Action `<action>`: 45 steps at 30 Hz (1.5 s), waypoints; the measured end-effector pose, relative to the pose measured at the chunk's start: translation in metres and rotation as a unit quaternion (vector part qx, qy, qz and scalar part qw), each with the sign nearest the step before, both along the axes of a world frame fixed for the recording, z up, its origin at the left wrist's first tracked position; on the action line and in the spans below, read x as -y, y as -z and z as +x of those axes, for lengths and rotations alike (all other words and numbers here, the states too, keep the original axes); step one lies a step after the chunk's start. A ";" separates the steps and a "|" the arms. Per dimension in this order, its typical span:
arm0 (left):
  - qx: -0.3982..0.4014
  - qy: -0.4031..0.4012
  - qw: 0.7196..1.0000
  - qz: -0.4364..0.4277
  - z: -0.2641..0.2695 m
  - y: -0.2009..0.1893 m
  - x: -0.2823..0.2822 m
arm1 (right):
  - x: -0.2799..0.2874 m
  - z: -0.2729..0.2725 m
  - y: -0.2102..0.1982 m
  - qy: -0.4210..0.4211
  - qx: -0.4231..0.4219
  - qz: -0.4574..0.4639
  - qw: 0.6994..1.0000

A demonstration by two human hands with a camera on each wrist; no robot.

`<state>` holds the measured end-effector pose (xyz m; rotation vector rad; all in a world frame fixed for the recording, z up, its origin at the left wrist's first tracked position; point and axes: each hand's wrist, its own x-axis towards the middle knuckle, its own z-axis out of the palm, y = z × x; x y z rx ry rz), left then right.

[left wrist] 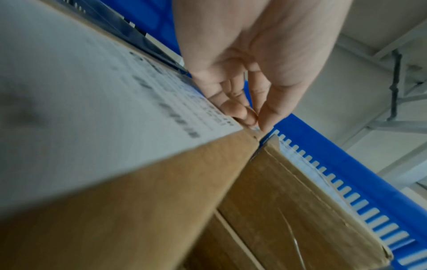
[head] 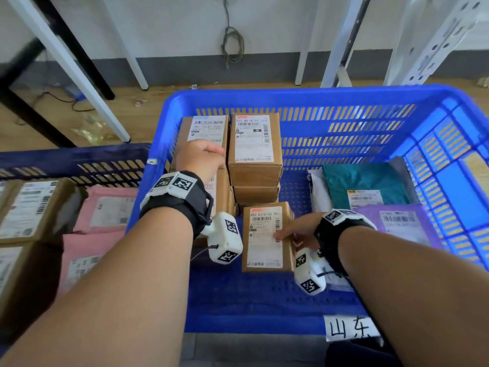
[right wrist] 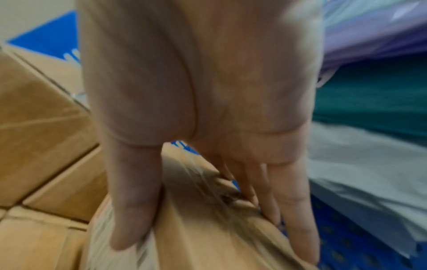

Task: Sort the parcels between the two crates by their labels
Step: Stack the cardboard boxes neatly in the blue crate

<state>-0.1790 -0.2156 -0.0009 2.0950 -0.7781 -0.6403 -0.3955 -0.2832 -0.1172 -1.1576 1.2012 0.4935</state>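
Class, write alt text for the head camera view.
Two hands reach into a blue crate: the right hand grips a labelled cardboard box, while the left hand rests on a taller box stack.

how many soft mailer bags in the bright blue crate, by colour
In the bright blue plastic crate:
teal plastic mailer bag: 1
purple plastic mailer bag: 1
white plastic mailer bag: 1
Total: 3
A grey patch behind the teal one may be another bag; I cannot tell.
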 end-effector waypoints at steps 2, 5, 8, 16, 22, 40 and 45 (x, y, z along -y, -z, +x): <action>-0.015 0.007 1.000 -0.007 0.005 0.002 0.001 | -0.006 0.012 0.001 0.031 -0.008 -0.007 0.999; -0.037 0.007 0.999 -0.020 0.011 0.003 0.001 | -0.008 0.026 0.012 0.065 -0.020 -0.024 0.997; -0.041 0.010 0.999 -0.026 0.011 0.004 0.001 | -0.006 0.033 0.032 0.062 -0.042 -0.068 0.995; -0.058 0.007 0.998 -0.032 0.014 0.002 0.000 | 0.002 0.043 0.034 0.109 -0.040 -0.092 0.989; -0.058 0.001 0.998 -0.035 0.014 0.002 0.001 | 0.008 0.047 0.036 0.189 -0.037 -0.074 0.978; -0.071 0.002 0.997 -0.040 0.015 0.003 -0.001 | -0.014 0.048 0.040 0.112 -0.078 -0.031 0.990; -0.063 0.013 0.998 -0.029 0.016 0.002 -0.001 | -0.013 0.044 0.023 0.029 -0.067 -0.076 0.994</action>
